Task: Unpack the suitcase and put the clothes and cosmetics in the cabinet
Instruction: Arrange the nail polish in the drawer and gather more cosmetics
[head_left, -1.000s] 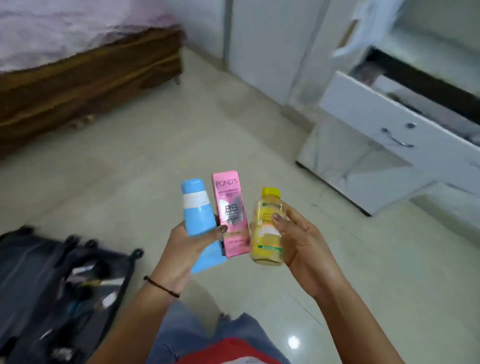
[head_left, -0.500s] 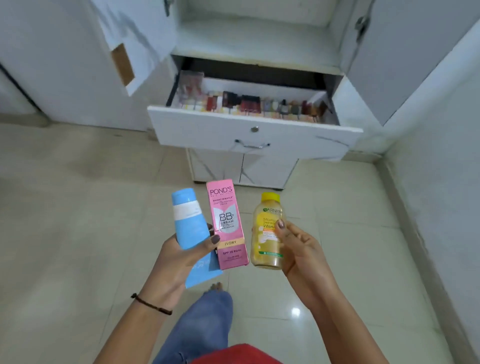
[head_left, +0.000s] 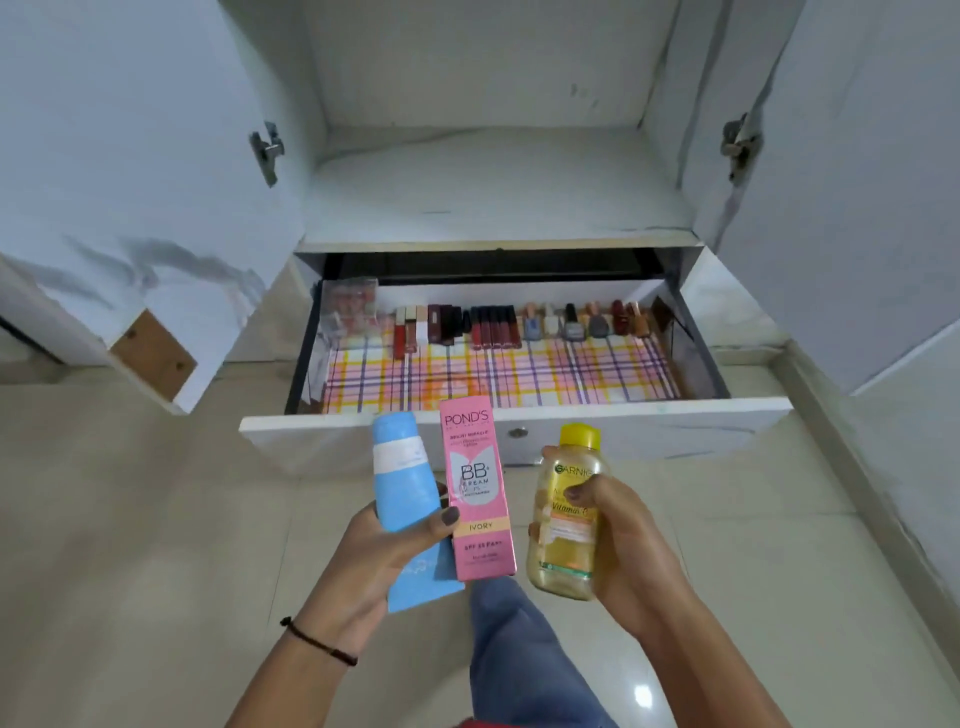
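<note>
Ready to load the drawer (head_left: 363, 439).
Tube (head_left: 402, 483) and box (head_left: 478, 493) gripped in left hand (head_left: 384, 551), bottle (head_left: 566, 525) in right hand (head_left: 628, 540); stand each on the liner (head_left: 519, 376) at 12 o'clock.

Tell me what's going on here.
A person faces an open cabinet drawer. The left hand holds a blue tube and a pink BB cream box together; the right hand grips a yellow bottle. All three are held just in front of the drawer, where lipsticks and nail polishes line the back on a checked liner.
</note>
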